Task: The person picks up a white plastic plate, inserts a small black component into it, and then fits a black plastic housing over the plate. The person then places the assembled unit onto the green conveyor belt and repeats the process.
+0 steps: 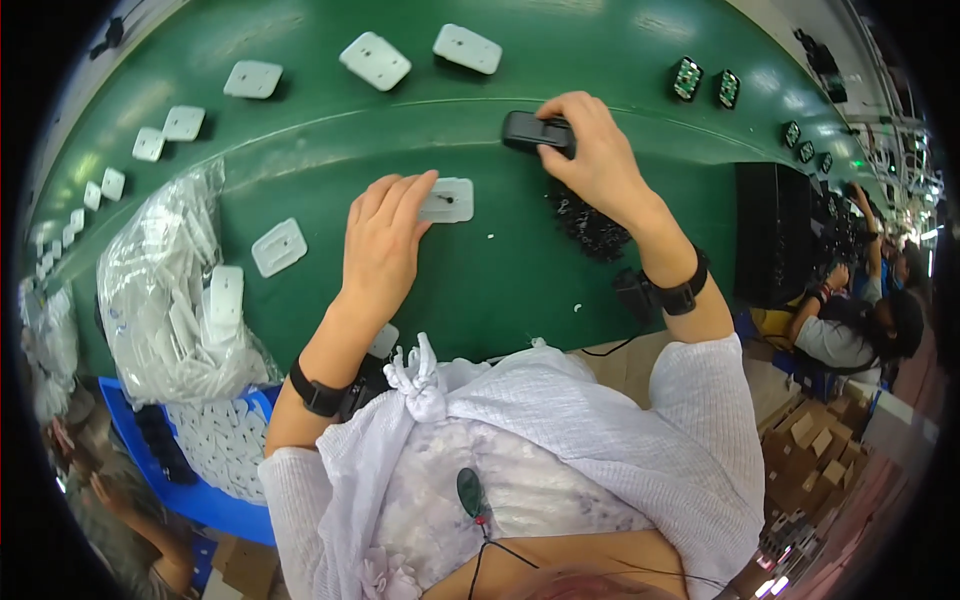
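On the green work surface lies a white plastic cover [461,205] with a small dark part near its middle. My left hand [382,235] grips the cover's left end, fingers close together; that end is hidden under them. Farther right, my right hand [597,155] holds a black oblong device [527,131] with rounded edges, thumb on the near side and fingers on the far side. What the device is, I cannot tell. A pile of small black parts [592,232] lies just below my right hand. Another white cover [279,248] rests apart, left of my left hand.
White covers [375,61] line the far side and left. A clear bag [150,290] of white parts stands left, above a blue bin [225,515]. Green circuit boards [687,79] sit at far right, beyond a black box [772,235]. Other people work at both sides.
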Action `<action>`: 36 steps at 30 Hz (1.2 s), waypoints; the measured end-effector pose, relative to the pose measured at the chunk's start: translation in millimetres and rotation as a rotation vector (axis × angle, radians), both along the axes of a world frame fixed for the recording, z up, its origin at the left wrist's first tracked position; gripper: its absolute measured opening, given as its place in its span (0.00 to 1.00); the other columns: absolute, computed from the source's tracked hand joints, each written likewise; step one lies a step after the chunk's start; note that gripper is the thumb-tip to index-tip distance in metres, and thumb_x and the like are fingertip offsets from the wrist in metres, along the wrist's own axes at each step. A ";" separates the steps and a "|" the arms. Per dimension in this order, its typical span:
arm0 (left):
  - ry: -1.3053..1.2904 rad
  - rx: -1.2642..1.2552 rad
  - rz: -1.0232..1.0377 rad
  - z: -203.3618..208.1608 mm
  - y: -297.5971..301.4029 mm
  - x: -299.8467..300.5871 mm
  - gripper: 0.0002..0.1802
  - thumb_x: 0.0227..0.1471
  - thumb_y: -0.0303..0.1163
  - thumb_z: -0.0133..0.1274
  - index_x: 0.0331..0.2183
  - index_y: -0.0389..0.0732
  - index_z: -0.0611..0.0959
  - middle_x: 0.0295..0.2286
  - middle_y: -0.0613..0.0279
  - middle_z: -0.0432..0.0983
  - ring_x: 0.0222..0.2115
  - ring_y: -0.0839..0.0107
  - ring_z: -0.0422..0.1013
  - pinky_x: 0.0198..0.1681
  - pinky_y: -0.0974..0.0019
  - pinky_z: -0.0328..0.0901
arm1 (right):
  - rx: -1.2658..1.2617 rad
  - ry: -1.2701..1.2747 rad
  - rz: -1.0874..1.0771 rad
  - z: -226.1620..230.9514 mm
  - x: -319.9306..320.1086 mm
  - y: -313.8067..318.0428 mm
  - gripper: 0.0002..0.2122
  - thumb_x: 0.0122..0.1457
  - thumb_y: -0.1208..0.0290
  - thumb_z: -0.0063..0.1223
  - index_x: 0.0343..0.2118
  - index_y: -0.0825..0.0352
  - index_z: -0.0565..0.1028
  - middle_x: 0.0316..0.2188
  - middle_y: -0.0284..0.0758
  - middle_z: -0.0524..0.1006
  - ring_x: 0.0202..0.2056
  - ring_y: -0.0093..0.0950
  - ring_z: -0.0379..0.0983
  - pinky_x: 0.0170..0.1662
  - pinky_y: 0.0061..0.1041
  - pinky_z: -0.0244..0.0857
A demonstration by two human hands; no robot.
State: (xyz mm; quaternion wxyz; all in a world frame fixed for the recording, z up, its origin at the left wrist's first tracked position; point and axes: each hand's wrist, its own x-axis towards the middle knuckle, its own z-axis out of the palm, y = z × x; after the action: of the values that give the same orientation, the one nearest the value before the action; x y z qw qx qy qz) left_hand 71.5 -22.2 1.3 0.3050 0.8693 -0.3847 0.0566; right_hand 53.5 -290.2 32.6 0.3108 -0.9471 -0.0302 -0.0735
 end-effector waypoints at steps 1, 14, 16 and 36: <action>0.001 0.003 0.018 -0.2 1.6 0.7 0.32 0.38 0.18 0.57 0.49 0.39 0.71 0.43 0.56 0.71 0.46 0.57 0.66 0.47 0.57 0.61 | -0.142 -0.024 -0.006 -0.4 -2.7 -0.1 0.18 0.48 0.76 0.57 0.44 0.66 0.69 0.39 0.37 0.72 0.44 0.35 0.68 0.48 0.30 0.63; 0.244 -0.321 0.032 -6.6 28.0 -2.7 0.30 0.43 0.12 0.45 0.51 0.42 0.74 0.50 0.58 0.70 0.52 0.58 0.65 0.53 0.59 0.61 | -0.084 -0.125 0.369 1.3 -17.5 88.7 0.18 0.47 0.78 0.59 0.44 0.67 0.73 0.42 0.36 0.74 0.42 0.36 0.70 0.45 0.32 0.67; 0.137 -0.164 -0.004 -12.4 29.5 -2.4 0.29 0.44 0.13 0.43 0.50 0.42 0.75 0.51 0.61 0.70 0.52 0.60 0.65 0.53 0.59 0.61 | -0.107 -0.110 0.372 1.3 -15.4 90.9 0.18 0.47 0.79 0.58 0.44 0.67 0.74 0.42 0.36 0.74 0.42 0.36 0.70 0.45 0.31 0.67; 0.637 -0.411 0.155 3.5 16.6 -1.4 0.21 0.49 0.30 0.57 0.45 0.31 0.77 0.37 0.54 0.77 0.37 0.67 0.73 0.41 0.67 0.67 | 1.050 0.345 0.067 5.9 -10.4 83.6 0.20 0.56 0.73 0.56 0.51 0.71 0.68 0.47 0.37 0.74 0.48 0.25 0.69 0.53 0.24 0.61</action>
State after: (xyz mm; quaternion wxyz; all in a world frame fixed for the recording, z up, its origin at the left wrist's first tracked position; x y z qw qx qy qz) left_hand 70.1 -5.6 4.8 0.5721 0.7905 -0.1844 -0.1175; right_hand 43.1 -206.5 38.5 0.7440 -0.6617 0.0319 0.0876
